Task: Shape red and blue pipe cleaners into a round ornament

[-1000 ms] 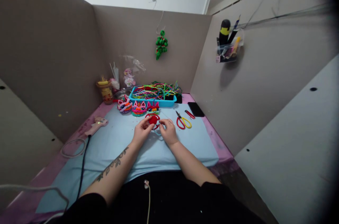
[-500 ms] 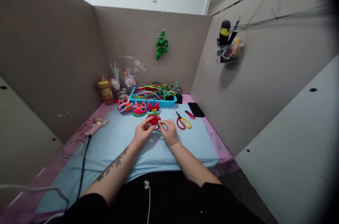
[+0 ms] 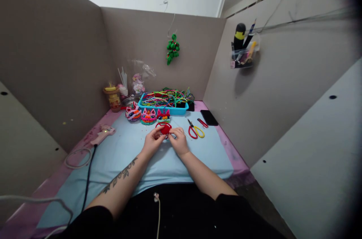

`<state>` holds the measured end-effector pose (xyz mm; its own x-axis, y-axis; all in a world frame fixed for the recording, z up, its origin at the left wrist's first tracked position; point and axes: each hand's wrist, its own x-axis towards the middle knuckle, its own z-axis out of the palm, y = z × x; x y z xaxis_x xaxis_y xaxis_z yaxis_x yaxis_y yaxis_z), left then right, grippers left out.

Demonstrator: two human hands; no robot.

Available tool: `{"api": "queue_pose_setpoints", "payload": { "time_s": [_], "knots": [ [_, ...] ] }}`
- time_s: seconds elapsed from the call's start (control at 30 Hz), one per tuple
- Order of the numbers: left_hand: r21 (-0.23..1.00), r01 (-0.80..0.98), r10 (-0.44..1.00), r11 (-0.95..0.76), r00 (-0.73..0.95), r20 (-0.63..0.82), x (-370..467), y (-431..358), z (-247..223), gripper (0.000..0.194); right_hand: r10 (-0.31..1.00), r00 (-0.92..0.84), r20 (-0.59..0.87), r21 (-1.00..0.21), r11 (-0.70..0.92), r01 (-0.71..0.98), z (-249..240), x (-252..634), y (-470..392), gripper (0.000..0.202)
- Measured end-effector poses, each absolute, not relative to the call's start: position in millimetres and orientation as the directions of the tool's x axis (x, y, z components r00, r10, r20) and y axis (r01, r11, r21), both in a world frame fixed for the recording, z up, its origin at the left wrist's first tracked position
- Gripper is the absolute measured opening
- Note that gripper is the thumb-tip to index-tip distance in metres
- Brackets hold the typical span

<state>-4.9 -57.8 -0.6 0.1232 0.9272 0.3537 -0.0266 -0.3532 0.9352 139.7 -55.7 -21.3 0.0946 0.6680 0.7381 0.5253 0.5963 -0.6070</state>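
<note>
A small red fuzzy piece (image 3: pixel 165 129), with a loop of red at its upper left, is held over the blue cloth (image 3: pixel 121 156). My left hand (image 3: pixel 153 140) pinches it from the left, thumb and fingers closed on its lower edge. On its right side my right hand (image 3: pixel 178 141) has its fingers closed at the lower edge, the fingertips close to those of my left hand. Just beyond stand three colourful animal-faced pieces: one at the left (image 3: pixel 133 113), one in the middle (image 3: pixel 148 116) and one at the right (image 3: pixel 163 115).
A blue tray (image 3: pixel 178 111) holds many coloured fuzzy stems. Red-and-yellow scissors (image 3: pixel 195 129), a small red tool (image 3: pixel 203 123) and a black phone (image 3: pixel 209 117) lie at the right. A pink glue gun (image 3: pixel 103 135) with cables lies at the left, below a tan cup (image 3: pixel 114 99).
My right hand has shifted slightly left, closer to my left hand. The pale blue strand that showed beneath the hands no longer shows there.
</note>
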Motion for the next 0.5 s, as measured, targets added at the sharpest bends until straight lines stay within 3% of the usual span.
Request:
{"api": "queue_pose_setpoints", "payload": {
  "time_s": [0.33, 0.5],
  "knots": [
    [0.81, 0.303, 0.86, -0.502, 0.08, 0.504, -7.0, -56.6, -8.9, 0.038, 0.722, 0.097, 0.685, -0.63, 0.519, 0.577, -15.4, 138.3, -58.7, 0.013],
    [0.652, 0.514, 0.765, -0.557, 0.012, 0.645, -12.4, -54.7, -8.8, 0.039, 0.656, 0.103, 0.748, -0.539, 0.51, 0.671, -15.7, 140.9, -59.6, 0.011]
  ]
}}
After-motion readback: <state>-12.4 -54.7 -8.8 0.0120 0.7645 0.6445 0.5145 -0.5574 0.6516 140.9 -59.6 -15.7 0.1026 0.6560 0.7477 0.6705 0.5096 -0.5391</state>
